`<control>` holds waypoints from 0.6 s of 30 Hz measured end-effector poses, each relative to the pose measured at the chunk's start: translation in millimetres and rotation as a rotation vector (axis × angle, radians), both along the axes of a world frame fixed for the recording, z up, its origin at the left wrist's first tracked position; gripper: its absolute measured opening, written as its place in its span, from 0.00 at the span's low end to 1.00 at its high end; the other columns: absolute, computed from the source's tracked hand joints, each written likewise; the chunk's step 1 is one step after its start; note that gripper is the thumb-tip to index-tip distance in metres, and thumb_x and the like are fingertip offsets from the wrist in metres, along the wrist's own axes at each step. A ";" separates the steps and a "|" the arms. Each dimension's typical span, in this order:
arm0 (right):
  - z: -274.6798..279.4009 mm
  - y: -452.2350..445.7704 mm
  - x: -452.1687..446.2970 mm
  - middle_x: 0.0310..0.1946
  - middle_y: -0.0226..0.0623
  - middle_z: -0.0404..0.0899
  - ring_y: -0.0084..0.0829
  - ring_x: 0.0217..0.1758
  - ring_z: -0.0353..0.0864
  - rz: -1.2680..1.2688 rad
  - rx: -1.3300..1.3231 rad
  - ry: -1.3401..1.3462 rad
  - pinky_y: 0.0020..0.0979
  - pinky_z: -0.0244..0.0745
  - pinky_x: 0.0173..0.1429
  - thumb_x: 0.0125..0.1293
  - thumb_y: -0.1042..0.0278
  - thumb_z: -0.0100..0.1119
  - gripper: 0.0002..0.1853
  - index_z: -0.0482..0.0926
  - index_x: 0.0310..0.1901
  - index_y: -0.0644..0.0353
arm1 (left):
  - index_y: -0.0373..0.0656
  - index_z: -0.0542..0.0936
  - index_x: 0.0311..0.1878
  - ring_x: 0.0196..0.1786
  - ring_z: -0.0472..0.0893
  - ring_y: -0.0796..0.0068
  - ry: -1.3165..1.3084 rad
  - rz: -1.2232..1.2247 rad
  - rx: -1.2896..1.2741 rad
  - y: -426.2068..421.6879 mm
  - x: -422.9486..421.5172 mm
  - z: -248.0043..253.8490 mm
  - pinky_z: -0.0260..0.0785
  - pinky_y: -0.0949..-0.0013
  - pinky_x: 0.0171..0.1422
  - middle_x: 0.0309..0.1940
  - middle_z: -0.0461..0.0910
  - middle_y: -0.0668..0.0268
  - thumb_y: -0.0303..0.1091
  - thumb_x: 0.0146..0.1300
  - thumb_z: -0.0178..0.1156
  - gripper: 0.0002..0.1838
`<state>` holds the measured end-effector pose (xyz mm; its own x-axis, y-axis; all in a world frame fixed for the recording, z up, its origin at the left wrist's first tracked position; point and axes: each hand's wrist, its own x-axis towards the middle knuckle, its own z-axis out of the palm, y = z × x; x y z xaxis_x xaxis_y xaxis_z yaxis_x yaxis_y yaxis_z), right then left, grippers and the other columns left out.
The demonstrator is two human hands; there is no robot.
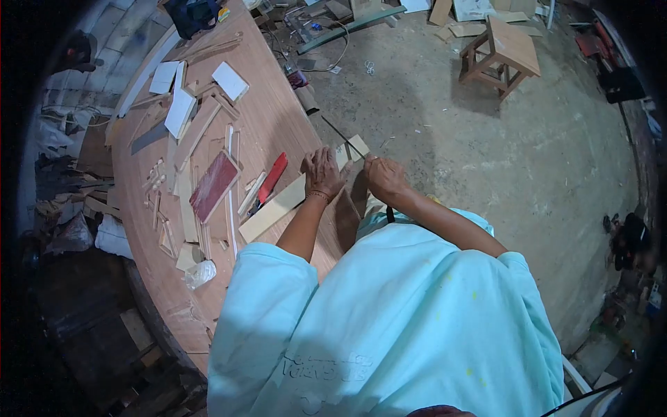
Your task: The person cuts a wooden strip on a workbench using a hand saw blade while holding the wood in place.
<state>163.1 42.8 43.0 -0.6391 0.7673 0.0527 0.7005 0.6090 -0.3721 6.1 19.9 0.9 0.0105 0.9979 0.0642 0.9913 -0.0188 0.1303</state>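
Note:
A pale wooden board (276,210) lies slantwise on the workbench, its far end sticking out past the bench edge. My left hand (323,174) holds it from above near that edge, fingers on one side and thumb on the other. My right hand (386,179) is closed around the handle of a thin dark saw-like blade (336,131). The blade crosses the board's overhanging end, to the right of my left hand. My fingers hide the handle. Beside my left hand, a red-handled tool (272,178) rests on the bench.
The wooden workbench (278,104) carries a dark red block (215,185), white-faced offcuts (230,81), several wood strips and a clear plastic bag (200,274). A wooden stool (501,55) stands on the concrete floor (528,174). A green bar (351,30) and scrap wood lie beyond the bench.

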 end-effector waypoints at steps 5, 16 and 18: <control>6.7 1.0 -2.8 0.18 0.46 0.72 0.42 0.21 0.73 -0.022 -0.090 -0.106 0.39 0.66 0.20 0.54 0.74 0.37 0.09 0.66 0.32 0.70 | 0.39 0.66 0.46 0.49 0.62 0.64 -0.174 0.015 -0.085 6.6 -4.1 4.2 0.43 0.60 0.56 0.42 0.67 0.57 0.50 0.53 0.45 0.25; -2.8 -2.4 -9.6 0.17 0.48 0.71 0.43 0.21 0.73 -0.112 -0.201 -0.085 0.38 0.67 0.22 0.56 0.71 0.33 0.11 0.66 0.27 0.68 | 0.37 0.67 0.39 0.46 0.66 0.64 0.075 -0.003 0.015 4.4 -0.7 -5.4 0.46 0.55 0.54 0.39 0.68 0.57 0.48 0.54 0.42 0.22; -3.2 -2.7 -11.1 0.17 0.49 0.71 0.43 0.22 0.73 -0.124 -0.231 -0.102 0.38 0.67 0.25 0.56 0.70 0.34 0.11 0.66 0.25 0.68 | 0.42 0.67 0.36 0.46 0.66 0.67 0.100 0.031 0.051 4.4 4.2 -11.7 0.47 0.55 0.54 0.37 0.69 0.60 0.47 0.54 0.43 0.18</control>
